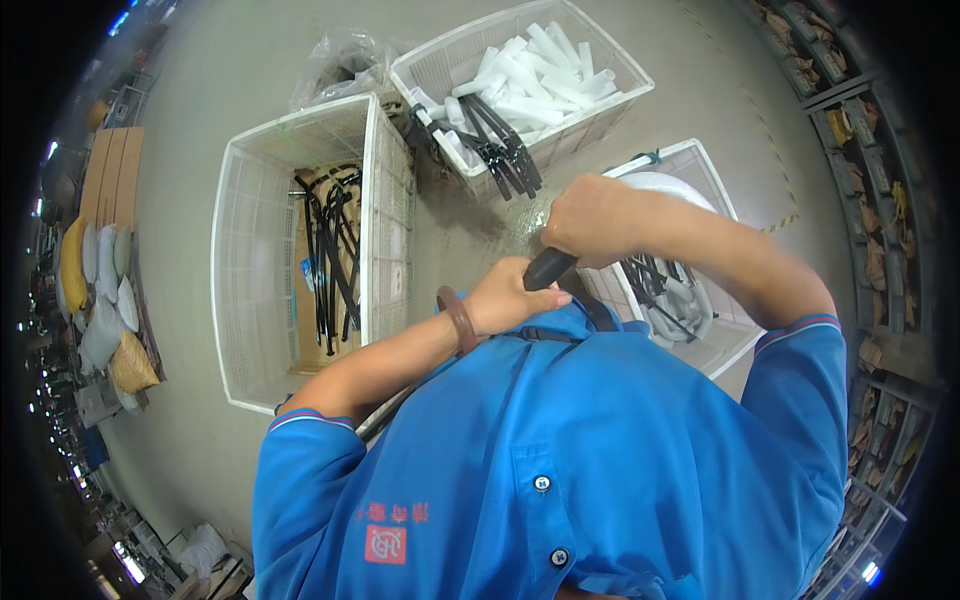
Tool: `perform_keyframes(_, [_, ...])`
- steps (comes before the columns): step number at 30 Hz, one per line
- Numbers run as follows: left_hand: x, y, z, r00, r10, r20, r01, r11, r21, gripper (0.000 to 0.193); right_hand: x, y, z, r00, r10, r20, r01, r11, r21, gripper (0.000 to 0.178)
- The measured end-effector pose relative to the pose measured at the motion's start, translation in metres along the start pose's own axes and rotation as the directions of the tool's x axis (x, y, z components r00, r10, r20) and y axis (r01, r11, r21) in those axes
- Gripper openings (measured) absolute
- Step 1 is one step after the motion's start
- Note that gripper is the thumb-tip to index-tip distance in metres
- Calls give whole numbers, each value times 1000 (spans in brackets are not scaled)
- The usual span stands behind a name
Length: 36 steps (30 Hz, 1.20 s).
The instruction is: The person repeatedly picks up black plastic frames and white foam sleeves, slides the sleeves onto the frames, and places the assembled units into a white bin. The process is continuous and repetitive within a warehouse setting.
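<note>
In front of my chest, both hands are closed on a short, thick black bar with a rounded end (550,268). My left hand (503,297), with a brown bangle at the wrist, wraps its lower part. My right hand (600,220) is a fist around the upper end, just above and to the right. Most of the bar is hidden by my fingers. Black rods (325,262) lie in the white crate (232,270) on the left. Ahead, a second white crate (640,86) holds white foam tubes (545,75), with a bundle of black rods (500,145) across its near edge.
A third white crate (725,190) by my right forearm contains black and white pieces (665,300). Clear plastic wrap (345,65) lies behind the left crate. Shelving with bins (865,190) lines the right side. Cardboard (110,175) and several sacks (100,265) sit at the far left.
</note>
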<state>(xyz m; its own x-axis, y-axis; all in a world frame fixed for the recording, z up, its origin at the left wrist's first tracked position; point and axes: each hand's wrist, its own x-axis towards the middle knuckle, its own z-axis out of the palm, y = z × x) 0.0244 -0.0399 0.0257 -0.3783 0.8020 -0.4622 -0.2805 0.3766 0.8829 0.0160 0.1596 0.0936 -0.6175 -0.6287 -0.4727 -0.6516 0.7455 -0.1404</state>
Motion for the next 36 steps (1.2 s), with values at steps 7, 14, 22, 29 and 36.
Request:
perform_keyframes(7, [-12, -11, -8, 999, 34, -21, -34, 999, -1, 24, 19, -5, -13, 972, 3, 235, -36, 990, 137, 25])
perform_keyframes(14, [-26, -8, -51, 990, -134, 51, 144, 938, -317, 21, -30, 12, 0, 671, 34, -741, -93, 995, -40, 63])
perform_keyframes(22, [-25, -7, -56, 993, -99, 64, 109, 977, -183, 24, -50, 34, 39, 586, 659, -471, -383, 738, 556, 52])
perform_keyframes(29, [-16, 4, -53, 969, -199, 150, 231, 942, -242, 33, -25, 22, 10, 810, 310, -498, -332, 942, 47, 32])
perform_keyframes(36, [9, 15, -64, 978, -125, 164, 181, 903, -390, 29, -25, 14, 22, 710, 252, -657, -452, 879, -150, 32])
